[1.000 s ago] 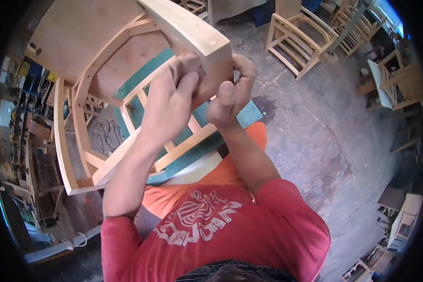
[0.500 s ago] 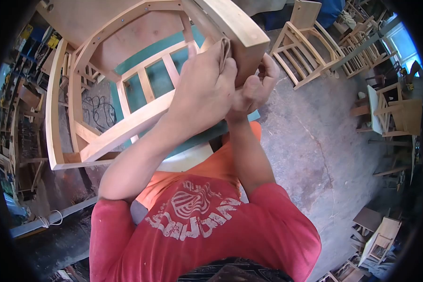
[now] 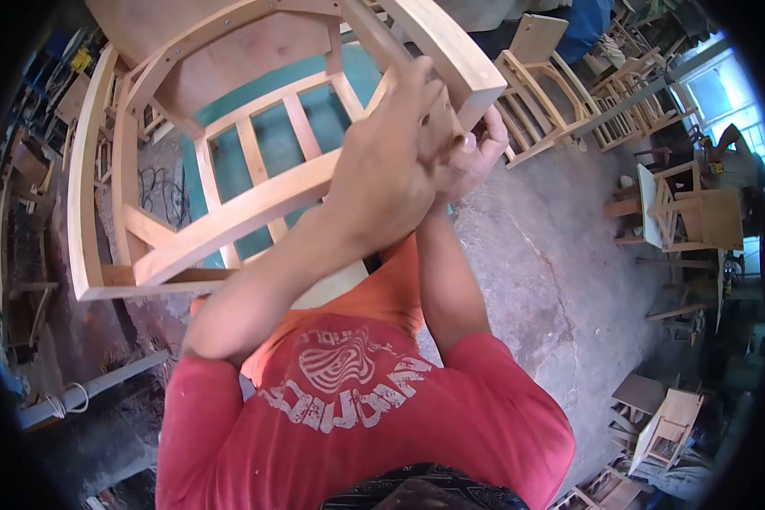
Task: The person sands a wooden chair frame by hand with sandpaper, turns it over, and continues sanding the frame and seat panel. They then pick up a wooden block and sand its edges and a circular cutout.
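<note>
A pale wooden chair frame [image 3: 242, 217] lies tipped in front of me, with slats and a curved, screwed rail. My left hand [image 3: 391, 149] is closed at the frame's near right end, against the inner side of a thick curved wooden piece [image 3: 450, 55]. Between its fingers shows part of a folded brown sheet [image 3: 438, 127] that looks like sandpaper; the rest is hidden. My right hand [image 3: 476, 161] is curled around the lower end of that same piece, thumb and fingers bent, its palm hidden.
Under the frame lies a green surface [image 3: 221, 157]. Black cable [image 3: 166, 191] coils on the concrete floor [image 3: 544, 280]. Other wooden chairs [image 3: 540, 93] stand at the upper right, and more furniture parts [image 3: 697, 208] at the right. A metal bar [image 3: 93, 391] crosses the lower left.
My left hand has shifted and turned against the wooden piece, so less of the folded sheet shows. My right hand stays at its end. The view has shifted slightly.
</note>
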Demonstrator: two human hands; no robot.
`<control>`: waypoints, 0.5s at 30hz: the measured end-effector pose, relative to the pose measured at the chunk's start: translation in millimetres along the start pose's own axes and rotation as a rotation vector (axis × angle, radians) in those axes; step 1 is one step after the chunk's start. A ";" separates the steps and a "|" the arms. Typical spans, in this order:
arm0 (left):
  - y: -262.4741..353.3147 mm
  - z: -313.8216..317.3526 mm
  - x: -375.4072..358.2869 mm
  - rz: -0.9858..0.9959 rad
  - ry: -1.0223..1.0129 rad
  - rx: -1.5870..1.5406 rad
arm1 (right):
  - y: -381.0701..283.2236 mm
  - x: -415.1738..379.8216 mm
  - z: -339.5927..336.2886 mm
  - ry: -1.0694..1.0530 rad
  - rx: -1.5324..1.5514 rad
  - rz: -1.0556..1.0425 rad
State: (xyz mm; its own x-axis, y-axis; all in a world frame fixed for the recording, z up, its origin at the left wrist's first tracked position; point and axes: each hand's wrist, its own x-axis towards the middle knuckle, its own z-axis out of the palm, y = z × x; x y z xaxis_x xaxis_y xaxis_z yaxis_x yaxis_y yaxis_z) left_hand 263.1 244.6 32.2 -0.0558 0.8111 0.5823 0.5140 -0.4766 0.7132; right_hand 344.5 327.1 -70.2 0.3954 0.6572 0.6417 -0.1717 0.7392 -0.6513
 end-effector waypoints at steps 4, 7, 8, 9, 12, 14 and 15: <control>-6.6 -14.7 -4.7 0.220 0.143 -0.050 | 1.4 -0.6 3.8 0.032 -0.064 -0.005; -8.8 -10.9 12.1 0.009 0.006 0.019 | 4.6 -3.2 4.4 0.058 0.028 0.023; 2.0 -4.1 18.5 0.014 -0.065 0.041 | 6.6 -2.1 3.0 0.058 0.022 0.020; 8.5 0.0 18.8 0.013 -0.142 0.059 | 7.5 -0.9 1.3 0.045 -0.063 0.066; -7.3 2.2 -0.9 0.064 -0.068 0.028 | 1.3 -2.9 -1.7 0.038 -0.119 0.046; 0.4 -18.8 -10.6 -0.005 -0.077 -0.027 | -0.5 -1.3 3.9 0.064 -0.084 -0.020; 3.3 -27.0 -15.0 -0.088 -0.066 -0.076 | 1.6 -0.3 5.7 0.072 -0.025 -0.036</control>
State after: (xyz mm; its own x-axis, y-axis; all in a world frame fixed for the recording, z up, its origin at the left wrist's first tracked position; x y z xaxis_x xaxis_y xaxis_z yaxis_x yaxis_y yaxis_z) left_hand 242.6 221.7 36.3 -0.0403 0.8700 0.4914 0.4431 -0.4253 0.7892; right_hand 339.0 328.9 -69.1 0.4647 0.6176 0.6345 -0.1342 0.7574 -0.6390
